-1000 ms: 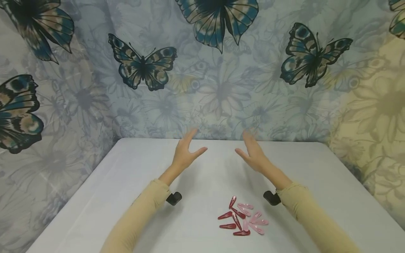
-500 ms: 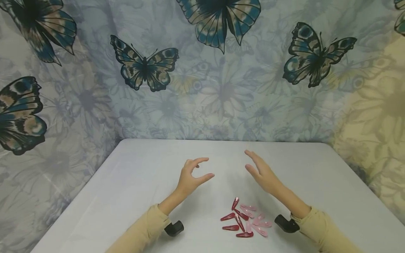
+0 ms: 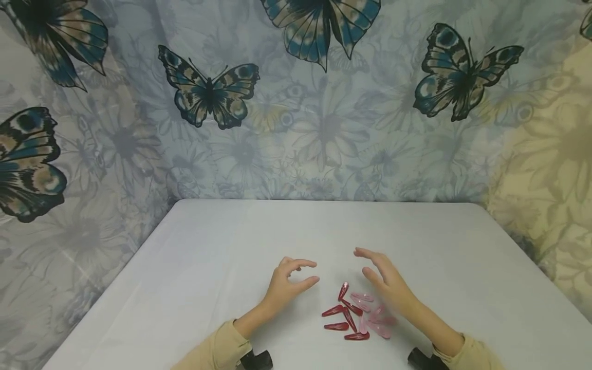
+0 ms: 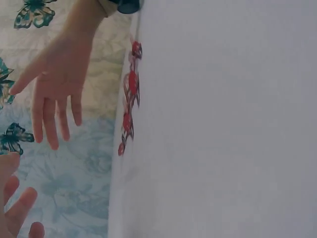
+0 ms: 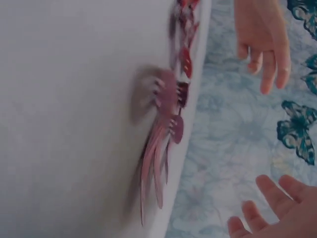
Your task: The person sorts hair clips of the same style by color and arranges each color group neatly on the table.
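Note:
A loose group of hair clips lies on the white table, dark red hair clips [image 3: 336, 326] on the left and pink hair clips [image 3: 363, 297] on the right. My left hand [image 3: 285, 285] hovers to the left of the group, thumb and fingers spread apart with nothing between them. On the other side my right hand [image 3: 390, 282] is held above and just behind the pink clips, its fingers loosely bent and holding nothing. In the right wrist view, pink hair clips [image 5: 167, 94] show close up, apart from the fingers [image 5: 277, 198].
The white table [image 3: 208, 231] reaches back to a cloth backdrop [image 3: 324, 154] printed with butterflies and flowers. Black wrist cameras [image 3: 257, 361] sit below both sleeves [image 3: 213, 347].
Both hands have come back from the far part of the table toward the hair clips and lowered. The left fingers have bent more. The clips lie as before.

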Motion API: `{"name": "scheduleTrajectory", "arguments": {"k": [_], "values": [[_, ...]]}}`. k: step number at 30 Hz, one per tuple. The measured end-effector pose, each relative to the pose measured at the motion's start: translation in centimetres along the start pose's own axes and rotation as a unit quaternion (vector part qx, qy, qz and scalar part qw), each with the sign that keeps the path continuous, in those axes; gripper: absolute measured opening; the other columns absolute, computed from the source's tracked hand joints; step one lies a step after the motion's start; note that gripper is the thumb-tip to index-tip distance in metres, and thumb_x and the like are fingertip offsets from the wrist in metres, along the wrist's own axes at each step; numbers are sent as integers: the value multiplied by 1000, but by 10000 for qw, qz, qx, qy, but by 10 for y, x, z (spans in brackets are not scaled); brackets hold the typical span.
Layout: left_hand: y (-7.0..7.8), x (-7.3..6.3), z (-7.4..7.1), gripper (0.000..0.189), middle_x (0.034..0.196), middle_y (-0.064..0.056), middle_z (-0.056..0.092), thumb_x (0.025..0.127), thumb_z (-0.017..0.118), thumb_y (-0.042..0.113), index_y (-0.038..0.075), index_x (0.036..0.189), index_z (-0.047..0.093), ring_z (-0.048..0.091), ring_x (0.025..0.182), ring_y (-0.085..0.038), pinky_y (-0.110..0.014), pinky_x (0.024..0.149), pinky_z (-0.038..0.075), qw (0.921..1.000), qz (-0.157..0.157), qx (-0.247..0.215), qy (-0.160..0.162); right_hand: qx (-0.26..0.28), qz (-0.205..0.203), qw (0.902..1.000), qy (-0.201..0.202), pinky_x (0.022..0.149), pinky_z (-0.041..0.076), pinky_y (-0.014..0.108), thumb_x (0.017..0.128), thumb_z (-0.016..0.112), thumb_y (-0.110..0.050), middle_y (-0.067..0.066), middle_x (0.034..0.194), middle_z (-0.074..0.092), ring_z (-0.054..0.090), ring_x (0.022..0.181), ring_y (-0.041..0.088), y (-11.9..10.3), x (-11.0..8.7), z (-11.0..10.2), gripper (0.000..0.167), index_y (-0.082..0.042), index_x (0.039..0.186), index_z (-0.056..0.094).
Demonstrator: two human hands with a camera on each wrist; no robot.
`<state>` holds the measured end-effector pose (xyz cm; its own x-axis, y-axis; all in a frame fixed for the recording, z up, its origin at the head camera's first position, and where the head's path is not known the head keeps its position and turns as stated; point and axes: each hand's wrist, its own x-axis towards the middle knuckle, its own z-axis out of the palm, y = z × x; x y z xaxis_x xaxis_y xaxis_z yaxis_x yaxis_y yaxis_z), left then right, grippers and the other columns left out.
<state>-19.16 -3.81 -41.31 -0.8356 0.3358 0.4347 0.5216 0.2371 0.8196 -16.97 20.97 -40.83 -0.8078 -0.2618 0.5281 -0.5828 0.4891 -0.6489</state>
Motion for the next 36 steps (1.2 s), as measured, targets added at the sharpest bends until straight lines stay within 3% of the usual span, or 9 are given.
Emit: {"name": "scheduleTrajectory", "arguments": {"k": [3, 7, 14, 17, 22, 26, 32, 36], "values": [[-18, -7, 9, 27, 94, -7, 59, 77, 71, 21, 11, 102, 66, 44, 86, -27, -44, 74, 34, 9999, 22, -113, -34, -27, -14, 10000, 20, 81, 32, 51, 87, 50, -1, 3, 117, 53, 40, 108, 18, 1, -8, 4, 39, -7, 125, 49], [-22, -12, 15, 27, 93, -10, 57, 77, 71, 20, 10, 102, 66, 45, 86, -28, -43, 73, 35, 9997, -90, -168, -142, -123, 57, 9999, 45, 75, 35, 45, 85, 52, 0, 2, 112, 56, 39, 102, 15, 2, -14, 7, 36, -6, 120, 54], [2, -14, 11, 25, 89, -13, 55, 75, 71, 8, 3, 99, 65, 44, 85, -36, -44, 74, 36, 9991, -135, -284, -287, -78, -1, 10000, 16, 72, 35, 41, 85, 54, -1, -4, 107, 58, 40, 94, 19, 3, -21, 12, 33, -13, 115, 58], [9, -13, 11, 26, 89, -12, 58, 74, 72, 7, 4, 98, 65, 44, 81, -35, -40, 72, 37, 9990, 49, -208, -383, -76, -26, 10000, 37, 71, 35, 39, 83, 58, -3, -7, 105, 58, 41, 89, 18, 5, -23, 15, 29, -14, 110, 61], [-11, -14, 22, 34, 93, -4, 63, 70, 75, 11, 6, 102, 64, 46, 78, -30, -34, 69, 38, 9980, 559, 103, -274, -230, -298, 9993, -5, 67, 34, 31, 75, 69, -5, -8, 96, 60, 39, 81, 14, 10, -28, 21, 28, -12, 101, 64], [-29, -17, 31, 34, 92, 5, 63, 72, 75, 21, 10, 102, 64, 47, 77, -21, -30, 70, 39, 9962, 740, 326, -319, -258, -570, 9980, 16, 62, 36, 28, 65, 74, 0, -10, 83, 54, 37, 74, 11, 14, -34, 24, 35, -13, 96, 65], [-37, -23, 33, 35, 78, 14, 62, 71, 73, 31, 14, 101, 64, 46, 70, -10, -21, 67, 35, 9909, 951, 899, -308, -23, -962, 9951, -219, 57, 36, 23, 63, 75, 1, -10, 76, 51, 36, 69, 9, 18, -38, 30, 36, -12, 94, 64], [-40, -18, 33, 36, 71, 17, 59, 71, 73, 33, 15, 101, 63, 46, 66, -5, -19, 66, 34, 9872, 1075, 1116, -370, -18, -891, 9955, -336, 52, 34, 20, 63, 77, -3, -11, 73, 49, 35, 67, 6, 21, -36, 30, 31, -16, 89, 66]]}}
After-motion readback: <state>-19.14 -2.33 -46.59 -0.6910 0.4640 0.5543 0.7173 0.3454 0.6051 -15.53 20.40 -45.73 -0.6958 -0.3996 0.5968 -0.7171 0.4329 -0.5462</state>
